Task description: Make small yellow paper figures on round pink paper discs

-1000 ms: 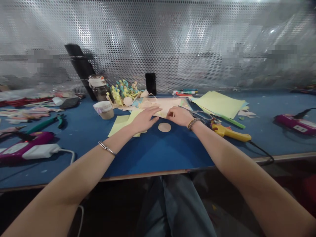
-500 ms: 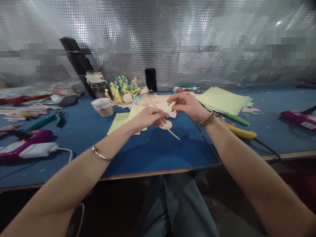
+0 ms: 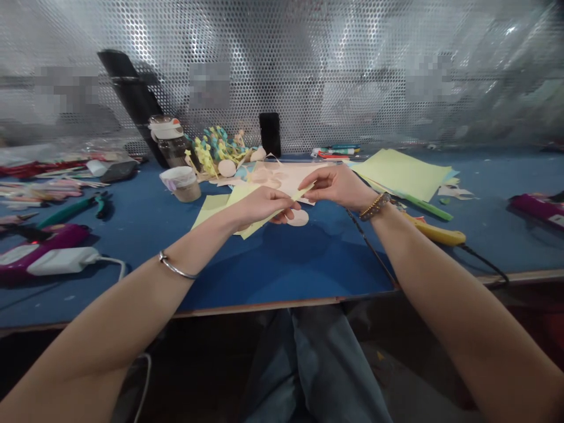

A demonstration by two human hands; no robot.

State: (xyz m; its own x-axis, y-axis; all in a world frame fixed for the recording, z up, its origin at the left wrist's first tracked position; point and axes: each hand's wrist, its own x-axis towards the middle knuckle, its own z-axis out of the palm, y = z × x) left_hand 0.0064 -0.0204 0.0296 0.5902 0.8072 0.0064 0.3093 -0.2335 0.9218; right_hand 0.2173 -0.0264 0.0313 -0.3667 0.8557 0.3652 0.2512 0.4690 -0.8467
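Observation:
A narrow yellow paper strip (image 3: 303, 193) spans the gap between my two hands above the table. My left hand (image 3: 267, 207) is closed on its near end, thumb against fingers. At the other end, the thumb and fingers of my right hand (image 3: 328, 185) pinch it. Just below my left fingertips is a pale round disc (image 3: 298, 218); whether it touches them I cannot tell. Yellow paper sheets (image 3: 211, 210) lie under and beside my left hand. Behind both hands is a pale pink sheet (image 3: 291, 173) with curled paper pieces on it.
A paper cup (image 3: 185, 187), a lidded bottle (image 3: 170, 144) and yellow-teal paper flowers (image 3: 215, 150) stand back left. A phone (image 3: 270, 134) leans upright. Right are a yellow stack (image 3: 403, 170), a green craft knife (image 3: 427, 207) and a corded yellow tool (image 3: 440, 234). Pliers (image 3: 101, 204) lie left.
The strip that dangled from my left hand toward the front edge now stretches across to my right fingers. Both hands stay nearly in place; the camera view has shifted slightly.

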